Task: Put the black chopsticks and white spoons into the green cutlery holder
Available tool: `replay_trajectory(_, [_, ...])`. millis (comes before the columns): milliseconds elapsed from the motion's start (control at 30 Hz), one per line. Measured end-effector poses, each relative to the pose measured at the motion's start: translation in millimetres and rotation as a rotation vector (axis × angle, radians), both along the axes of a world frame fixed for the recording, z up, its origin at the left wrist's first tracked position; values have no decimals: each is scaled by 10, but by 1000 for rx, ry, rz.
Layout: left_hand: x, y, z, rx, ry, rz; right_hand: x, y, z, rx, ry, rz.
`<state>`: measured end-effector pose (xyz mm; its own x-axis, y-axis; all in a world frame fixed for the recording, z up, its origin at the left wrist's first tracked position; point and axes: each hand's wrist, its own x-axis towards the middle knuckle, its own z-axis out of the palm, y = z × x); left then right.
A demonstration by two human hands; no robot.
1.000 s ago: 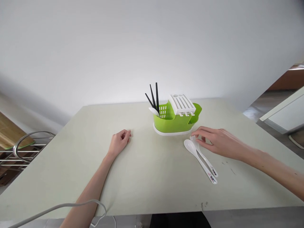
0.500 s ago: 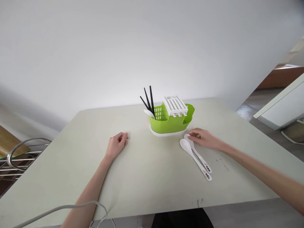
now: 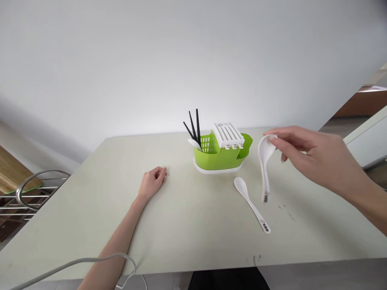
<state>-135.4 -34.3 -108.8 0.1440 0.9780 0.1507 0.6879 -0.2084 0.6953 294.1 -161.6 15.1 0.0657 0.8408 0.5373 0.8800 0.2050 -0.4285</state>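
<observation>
My right hand (image 3: 308, 155) pinches a white spoon (image 3: 265, 161) by its bowl, raised above the table to the right of the green holder. The spoon's handle hangs downward. A second white spoon (image 3: 251, 204) lies on the table below it, its bowl toward the holder. The green cutlery holder (image 3: 216, 160) has a white slotted top (image 3: 227, 135) and a white base. Black chopsticks (image 3: 193, 127) and another white spoon (image 3: 194, 143) stand in its left end. Resting on the table left of the holder, my left hand (image 3: 153, 181) has curled fingers and nothing visible in them.
The pale table (image 3: 181, 225) meets a white wall (image 3: 169, 72) behind. A grey cable (image 3: 75, 262) crosses over my left forearm. A metal rack (image 3: 33, 197) with a wooden board (image 3: 15, 173) stands beyond the left edge. At right is a white panel (image 3: 367, 139).
My right hand has lifted one of the two spoons off the table and moved it up and right. The other spoon and my left hand stay in place; the view has shifted slightly.
</observation>
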Motion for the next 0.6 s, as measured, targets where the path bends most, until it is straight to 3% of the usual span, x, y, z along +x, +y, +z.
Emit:
replay_trajectory(133, [-9, 2, -3, -2, 0, -6, -475, 64, 373, 305, 13, -29])
replay_trajectory(267, [-17, 0, -12, -8, -7, -5, -813, 297, 496, 521, 61, 39])
replay_trajectory(400, [-19, -5, -17, -17, -18, -1, -973, 606, 404, 575, -28, 68])
replay_trajectory(600, [-35, -1, -47, -18, -24, -5, -1182, 924, 23, 528, -272, 84])
